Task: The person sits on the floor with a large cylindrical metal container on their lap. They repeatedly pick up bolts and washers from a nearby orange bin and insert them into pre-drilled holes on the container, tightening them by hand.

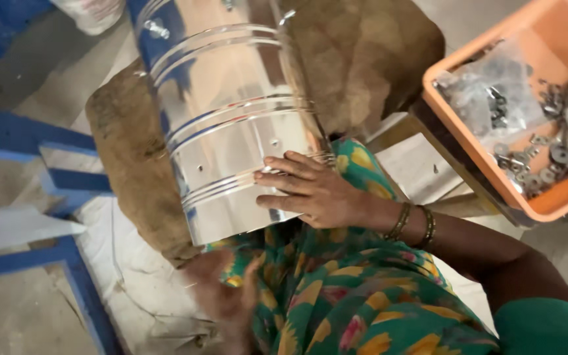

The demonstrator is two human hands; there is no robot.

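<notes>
Head view, the only one. Shiny ribbed stainless-steel cylindrical drum (pixel 231 118) lying tilted across the lap, resting on a brown burlap-covered cushion (pixel 363 52), open rim pointing down toward the green and yellow floral cloth (pixel 336 289).

Right hand (pixel 310 190) pressing flat on the drum's side wall near the lower rim, fingers (pixel 277 177) spread and only slightly curled, steadying rather than clamping. Left hand (pixel 228 299) sitting low below the rim, motion-blurred; fingers looking loosely open, nothing visibly held, though blur making that hard to confirm.

Progress, judging from layout: small drilled holes (pixel 274 141) showing bare in the drum's lower band, one fitted rivet or stud (pixel 157 28) already showing near the top band. So fastening looking partly done up top, lower holes not yet filled. Orange rectangular plastic tray (pixel 547 204) of loose metal washers and small fasteners (pixel 553 158), plus clear plastic bags (pixel 488 92) of parts, sitting untouched at the right.

Edges and room: thin cut-metal rim of the drum lying just beside the right fingertips and close above the left hand. Blue painted metal frame (pixel 67 177) crowding the left side. Tray set well apart from the drum, open gap between them over pale floor (pixel 422 164). Space below the rim tight, lap cloth directly under.
</notes>
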